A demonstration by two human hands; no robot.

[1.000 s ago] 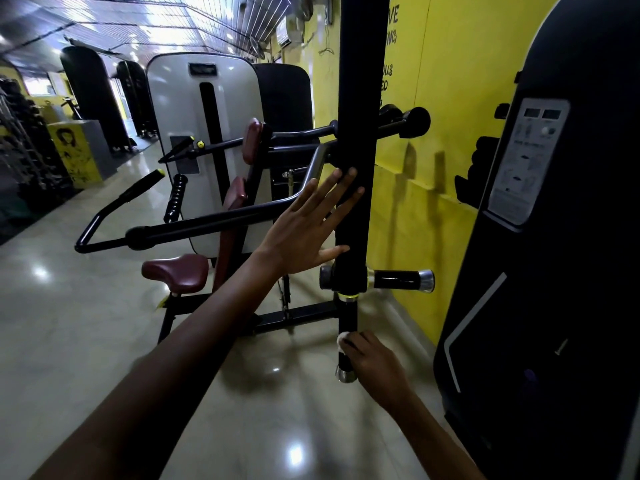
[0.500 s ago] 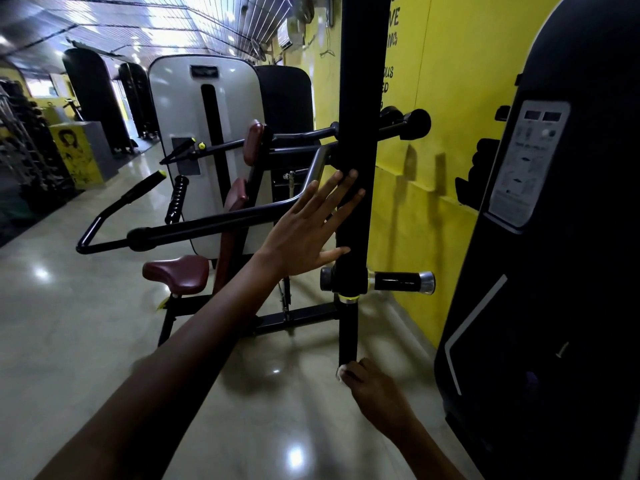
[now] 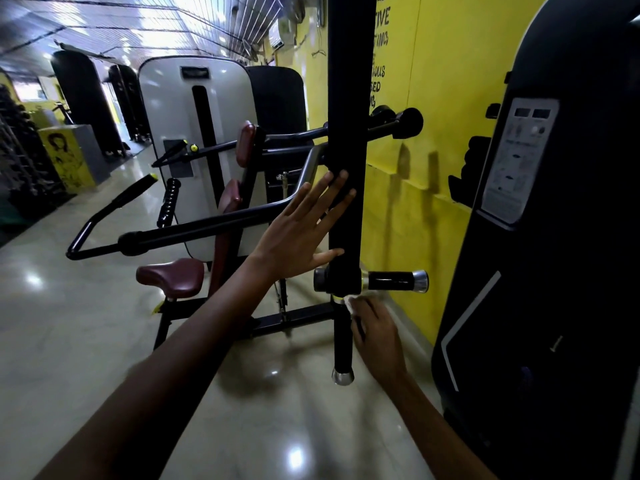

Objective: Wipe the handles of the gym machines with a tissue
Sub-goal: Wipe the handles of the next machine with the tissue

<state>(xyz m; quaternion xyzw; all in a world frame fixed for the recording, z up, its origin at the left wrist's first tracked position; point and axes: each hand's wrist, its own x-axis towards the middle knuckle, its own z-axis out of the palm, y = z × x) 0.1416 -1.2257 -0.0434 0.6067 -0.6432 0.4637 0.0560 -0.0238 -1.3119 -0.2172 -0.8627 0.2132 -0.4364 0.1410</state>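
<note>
Head view shows the left hand [image 3: 298, 233] spread flat against the black upright [image 3: 346, 140], apparently steadying it, while the right hand [image 3: 375, 332] pinches the tissue [image 3: 349, 303] against the top of the vertical handle [image 3: 342, 336].

A tall black padded upright bar [image 3: 348, 140] is pressed by the flat left hand [image 3: 298, 233], fingers straight. Below it, a crumpled white tissue [image 3: 349, 303] is held by the right hand [image 3: 375, 336] against the top of a vertical black chrome-capped handle [image 3: 342, 344]. A horizontal black chrome-capped handle [image 3: 394, 281] is seen projecting right, just above.
</note>
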